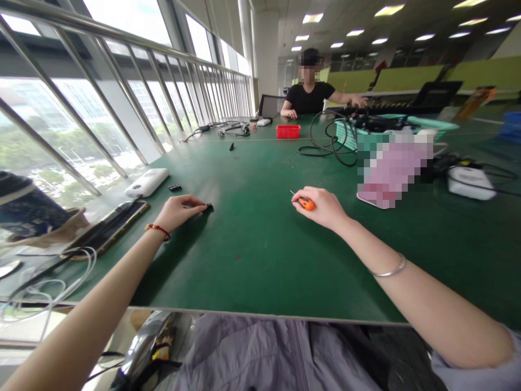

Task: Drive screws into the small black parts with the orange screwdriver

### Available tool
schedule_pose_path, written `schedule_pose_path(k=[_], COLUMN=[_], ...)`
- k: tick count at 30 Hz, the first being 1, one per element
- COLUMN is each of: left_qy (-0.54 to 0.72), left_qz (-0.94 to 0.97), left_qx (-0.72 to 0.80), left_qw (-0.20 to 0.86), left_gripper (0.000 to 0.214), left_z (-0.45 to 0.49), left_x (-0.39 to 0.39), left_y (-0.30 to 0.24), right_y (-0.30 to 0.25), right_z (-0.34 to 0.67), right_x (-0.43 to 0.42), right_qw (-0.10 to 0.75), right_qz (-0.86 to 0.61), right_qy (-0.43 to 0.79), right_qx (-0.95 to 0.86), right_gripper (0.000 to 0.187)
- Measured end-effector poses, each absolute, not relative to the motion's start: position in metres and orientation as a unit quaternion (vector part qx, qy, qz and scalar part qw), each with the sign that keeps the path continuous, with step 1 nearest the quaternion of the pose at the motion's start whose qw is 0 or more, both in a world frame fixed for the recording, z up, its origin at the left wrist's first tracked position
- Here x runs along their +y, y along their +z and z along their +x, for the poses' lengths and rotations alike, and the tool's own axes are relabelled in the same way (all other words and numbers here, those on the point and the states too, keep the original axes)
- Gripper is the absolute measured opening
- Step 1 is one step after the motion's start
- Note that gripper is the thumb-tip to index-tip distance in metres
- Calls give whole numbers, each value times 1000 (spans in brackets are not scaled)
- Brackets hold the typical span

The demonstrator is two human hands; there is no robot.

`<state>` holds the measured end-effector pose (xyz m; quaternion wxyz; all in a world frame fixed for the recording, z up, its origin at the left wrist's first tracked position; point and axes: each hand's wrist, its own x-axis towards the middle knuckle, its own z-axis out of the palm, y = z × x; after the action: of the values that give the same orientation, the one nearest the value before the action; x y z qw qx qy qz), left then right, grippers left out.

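Note:
My left hand pinches a small black part at the tabletop; its exact kind is too small to make out. Just beyond that hand lies another small black piece. In my right hand is a screwdriver with an orange and black handle, its thin metal shaft pointing left and away from me. The two hands are well apart over the green table.
At the left are a white power bank, a dark phone-like slab and white cables. Farther off stand a red box and a teal basket with cables. A pink phone is at right. A person sits opposite.

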<state>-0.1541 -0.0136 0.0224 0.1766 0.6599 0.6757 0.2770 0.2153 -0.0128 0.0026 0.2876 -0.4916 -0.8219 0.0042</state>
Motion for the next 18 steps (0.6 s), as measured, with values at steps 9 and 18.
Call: schedule_pose_path(k=[9,18], left_qy=[291,284], left_qz=[634,787], left_qx=[672,481], left_qw=[249,260], left_gripper=[40,21], left_z=[-138,-22], left_x=[-4,8], left_y=[25,6], right_y=[7,10], right_z=[211,208], right_x=[-18,-22], right_qw=[290,289], right_qz=[-484,-475], right_qy=[11,40], right_qx=[-825,-830], right_gripper=[12,16])
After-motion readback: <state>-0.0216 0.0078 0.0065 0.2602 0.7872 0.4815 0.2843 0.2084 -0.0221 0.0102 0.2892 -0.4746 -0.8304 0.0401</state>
